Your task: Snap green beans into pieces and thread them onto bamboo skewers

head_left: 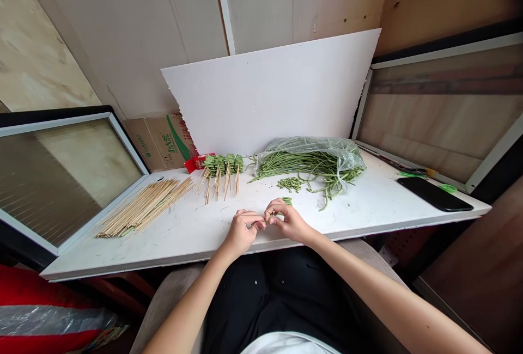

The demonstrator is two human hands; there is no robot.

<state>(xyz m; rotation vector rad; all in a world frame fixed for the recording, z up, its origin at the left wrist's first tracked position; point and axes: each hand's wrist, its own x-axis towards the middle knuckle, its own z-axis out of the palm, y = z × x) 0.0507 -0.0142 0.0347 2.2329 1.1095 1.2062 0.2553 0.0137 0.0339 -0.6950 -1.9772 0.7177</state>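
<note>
My left hand [241,230] and my right hand [289,221] meet near the front edge of the white table. Both are closed in a pinch, fingertips almost touching, around a thin green bean [268,219] that the fingers mostly cover. Just beyond my right hand lie a few short bean pieces [287,200]. A small heap of cut bean pieces [290,183] sits farther back. Behind it, long green beans [294,163] spill out of a clear plastic bag [318,144]. Bundles of finished bean skewers [224,166] rest left of the bag, their sticks pointing toward me.
Many loose bamboo skewers [143,207] are spread on the left of the table [183,239]. A black phone [433,194] and a green ring [448,188] lie at the right. A cardboard box [157,141] and a white board [269,98] stand at the back.
</note>
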